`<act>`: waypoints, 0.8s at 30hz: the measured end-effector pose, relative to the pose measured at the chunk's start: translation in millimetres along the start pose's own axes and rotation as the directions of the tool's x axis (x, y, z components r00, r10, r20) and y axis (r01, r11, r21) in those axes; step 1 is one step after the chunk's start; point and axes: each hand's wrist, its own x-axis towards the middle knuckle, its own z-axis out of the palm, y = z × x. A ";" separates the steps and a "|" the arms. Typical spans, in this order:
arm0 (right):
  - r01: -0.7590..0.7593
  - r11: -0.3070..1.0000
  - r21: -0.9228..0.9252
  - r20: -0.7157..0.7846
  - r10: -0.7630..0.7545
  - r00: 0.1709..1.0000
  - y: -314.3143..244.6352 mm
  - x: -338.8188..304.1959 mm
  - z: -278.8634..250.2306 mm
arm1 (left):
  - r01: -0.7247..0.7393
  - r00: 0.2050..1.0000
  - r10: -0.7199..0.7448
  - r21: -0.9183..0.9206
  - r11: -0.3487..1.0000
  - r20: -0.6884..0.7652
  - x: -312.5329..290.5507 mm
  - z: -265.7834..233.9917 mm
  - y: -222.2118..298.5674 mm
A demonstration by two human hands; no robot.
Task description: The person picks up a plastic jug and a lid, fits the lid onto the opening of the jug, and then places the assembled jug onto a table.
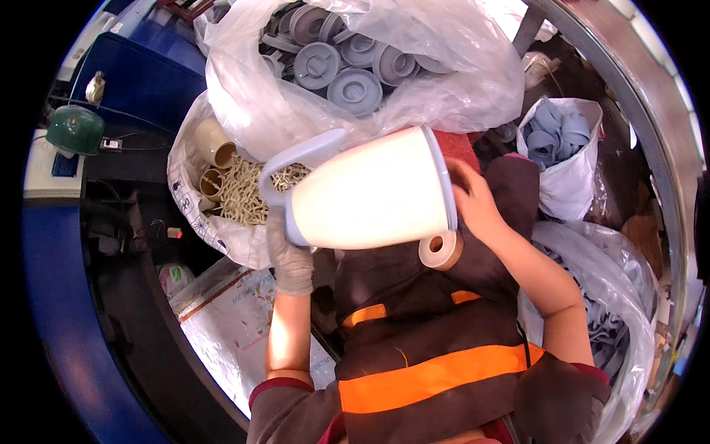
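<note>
Lap: the person's dark brown garment (436, 314), with an orange band (436, 379), spreads below and between the hands.
Tape roll: a tan roll (441, 250) with a hollow core, just below the jug's wide end, on the near side of the right hand.
Beyond the hands: a large clear plastic bag (255, 92), open, heaped with round grey lids (355, 90).
Beyond the left hand: a white sack (185, 163) holding thin beige pieces (240, 189) and cream cups (213, 142).
Right of the right hand: a small white bag (569, 194) of curved grey-blue parts (555, 133); nearer the body, another clear bag (636, 318) with grey parts.
Far left of the hands: a dark green domed object (76, 131) and blue panels (55, 296).
Jug: cream body with grey-blue trim (373, 192), tipped on its side between the hands above the lap; narrow end and handle toward the left, wide end toward the right.
Left hand: gloved (291, 255), grasping the jug's narrow end from below, fingers partly hidden.
Right hand: bare (477, 201), fingers bent at the wide end's rim; fingertips hidden, grip cannot be told.
</note>
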 end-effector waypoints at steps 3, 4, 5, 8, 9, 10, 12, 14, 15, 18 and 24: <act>-0.670 0.599 0.439 0.437 0.510 0.741 41.9 2.7 -20.5 | -0.596 0.795 0.485 0.324 0.734 0.364 -10.8 23.1 34.0; -0.677 0.567 0.469 0.331 0.598 0.730 54.4 -4.3 -19.2 | -0.627 0.771 0.467 0.384 0.678 0.433 -11.5 26.0 40.3; -0.685 0.630 0.367 0.293 0.620 0.728 51.1 -7.1 -21.3 | -0.657 0.747 0.448 0.442 0.611 0.491 -12.5 25.6 46.1; -0.547 0.833 0.077 0.167 0.531 0.831 17.5 -15.1 -31.4 | -0.440 0.867 0.309 0.310 0.843 0.391 -9.4 15.5 39.5; -0.375 0.925 0.062 0.113 0.366 0.923 12.9 -12.3 -33.0 | -0.289 0.918 0.216 0.188 0.939 0.332 -5.6 9.9 32.5; -0.130 0.991 0.027 0.126 0.126 0.984 4.1 -20.2 -31.3 | -0.185 0.956 0.156 0.100 0.978 0.250 -2.9 7.6 27.5; 0.202 0.969 -0.141 0.175 -0.177 0.969 -28.8 -37.5 -28.7 | -0.103 0.972 0.096 0.021 0.994 0.213 -1.0 9.3 17.2; 0.280 0.902 -0.330 0.149 -0.243 0.958 -42.2 -46.0 -27.4 | -0.010 0.983 0.016 -0.032 0.999 0.181 -0.4 9.7 12.1; 0.201 0.931 -0.305 0.151 -0.161 0.975 -42.1 -46.0 -29.3 | -0.032 0.978 0.034 -0.015 0.999 0.205 -3.0 10.2 13.1; 0.085 0.989 -0.119 0.124 -0.070 0.990 -25.4 -41.8 -23.7 | -0.114 0.961 0.098 0.047 0.992 0.257 -14.6 11.6 17.6; -0.217 0.976 0.024 -0.057 0.218 0.974 -19.6 -41.1 -41.7 | -0.300 0.926 0.211 0.270 0.915 0.314 -15.3 20.8 29.7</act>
